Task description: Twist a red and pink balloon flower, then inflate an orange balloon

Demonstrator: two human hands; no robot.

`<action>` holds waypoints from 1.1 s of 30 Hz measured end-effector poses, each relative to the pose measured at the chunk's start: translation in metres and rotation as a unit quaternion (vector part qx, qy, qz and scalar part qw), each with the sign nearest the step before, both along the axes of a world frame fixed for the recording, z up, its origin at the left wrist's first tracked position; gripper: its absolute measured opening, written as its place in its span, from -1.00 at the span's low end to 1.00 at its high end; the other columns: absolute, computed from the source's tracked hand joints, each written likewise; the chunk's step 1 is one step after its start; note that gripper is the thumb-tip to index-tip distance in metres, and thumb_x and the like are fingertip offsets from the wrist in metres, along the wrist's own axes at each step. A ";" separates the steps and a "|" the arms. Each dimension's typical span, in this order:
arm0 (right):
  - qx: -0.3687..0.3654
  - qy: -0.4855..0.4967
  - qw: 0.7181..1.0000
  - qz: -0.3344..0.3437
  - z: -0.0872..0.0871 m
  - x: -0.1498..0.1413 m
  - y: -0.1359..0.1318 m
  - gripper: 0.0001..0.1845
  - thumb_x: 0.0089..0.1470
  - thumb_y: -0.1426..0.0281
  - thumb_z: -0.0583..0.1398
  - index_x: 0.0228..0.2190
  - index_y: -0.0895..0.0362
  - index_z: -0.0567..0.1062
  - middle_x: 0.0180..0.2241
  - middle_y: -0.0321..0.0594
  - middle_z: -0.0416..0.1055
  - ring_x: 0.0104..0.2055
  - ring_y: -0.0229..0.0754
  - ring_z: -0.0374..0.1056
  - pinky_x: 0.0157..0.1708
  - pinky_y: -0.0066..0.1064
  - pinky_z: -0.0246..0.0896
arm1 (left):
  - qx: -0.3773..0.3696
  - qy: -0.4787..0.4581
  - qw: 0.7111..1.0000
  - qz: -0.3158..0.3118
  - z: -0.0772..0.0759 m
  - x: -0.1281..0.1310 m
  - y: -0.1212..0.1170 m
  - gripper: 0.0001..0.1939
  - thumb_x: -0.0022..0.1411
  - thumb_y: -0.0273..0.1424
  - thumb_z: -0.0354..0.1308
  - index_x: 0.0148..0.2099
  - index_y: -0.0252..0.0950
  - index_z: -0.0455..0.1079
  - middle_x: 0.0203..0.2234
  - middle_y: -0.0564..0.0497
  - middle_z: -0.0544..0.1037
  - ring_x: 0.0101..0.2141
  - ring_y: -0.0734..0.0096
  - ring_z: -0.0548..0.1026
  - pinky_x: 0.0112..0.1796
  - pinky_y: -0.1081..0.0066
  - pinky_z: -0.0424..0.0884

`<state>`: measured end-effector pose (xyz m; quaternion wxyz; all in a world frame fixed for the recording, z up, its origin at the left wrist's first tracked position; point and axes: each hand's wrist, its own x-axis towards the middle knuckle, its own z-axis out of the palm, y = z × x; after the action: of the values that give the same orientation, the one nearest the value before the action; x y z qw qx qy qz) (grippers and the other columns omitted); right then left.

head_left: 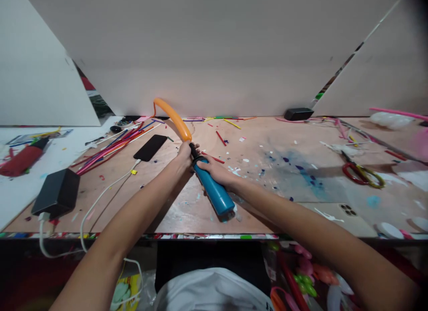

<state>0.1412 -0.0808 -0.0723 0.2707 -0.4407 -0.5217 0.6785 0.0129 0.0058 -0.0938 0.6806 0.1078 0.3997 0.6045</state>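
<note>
A blue hand pump (216, 190) with a black nozzle lies slantwise before me above the table. My right hand (216, 170) is wrapped round the pump's body near its nozzle end. At the nozzle, my left hand (185, 153) pinches the mouth of a long orange balloon (172, 117). The balloon is partly inflated and curves away to the upper left, with a thin uninflated tail hanging at its far end. The left fingertips are partly hidden behind the nozzle.
Left stand a black box (58, 193) with a white cable, a phone (150, 148) and uninflated balloons (110, 148). Scissors (363, 170) and a second phone (337, 217) lie right. A small black box (298, 114) sits by the back panel (214, 79). Balloon scraps litter the table (180, 208).
</note>
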 end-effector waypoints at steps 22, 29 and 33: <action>0.408 -0.312 0.827 -0.227 -0.011 0.080 0.060 -0.62 0.14 0.20 0.14 -0.11 0.18 0.51 0.07 0.09 0.34 0.19 0.13 0.21 0.20 -0.05 0.06 | 0.282 0.459 0.842 -0.015 0.011 -0.015 -0.048 -0.66 0.16 -0.56 0.13 -0.65 -0.31 0.28 -0.72 0.09 0.30 -0.61 0.53 0.19 -0.55 0.51 0.02; 0.260 -0.008 0.963 -0.073 0.003 0.035 0.043 -0.47 0.05 -0.08 0.19 -0.35 0.18 0.44 -0.42 -0.21 0.43 -0.40 -0.24 0.32 -0.39 -0.45 0.27 | 0.393 0.526 0.741 -0.138 -0.001 0.005 -0.062 -0.74 0.24 -0.48 0.04 -0.48 -0.30 0.44 -0.62 0.05 0.40 -0.56 0.47 0.25 -0.50 0.47 0.06; 0.213 0.104 0.967 -0.099 -0.003 0.028 0.048 -0.53 -0.08 0.00 0.32 -0.35 0.16 0.48 -0.34 -0.22 0.49 -0.30 -0.24 0.40 -0.24 -0.44 0.35 | 0.390 0.531 0.741 -0.126 0.003 0.006 -0.062 -0.73 0.24 -0.49 0.04 -0.49 -0.29 0.42 -0.61 0.04 0.41 -0.56 0.46 0.25 -0.49 0.45 0.05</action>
<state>0.1689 -0.0325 -0.0749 0.4768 -0.3498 -0.5767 0.5636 0.0186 -0.0565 -0.0908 0.3265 0.7170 0.4085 0.4609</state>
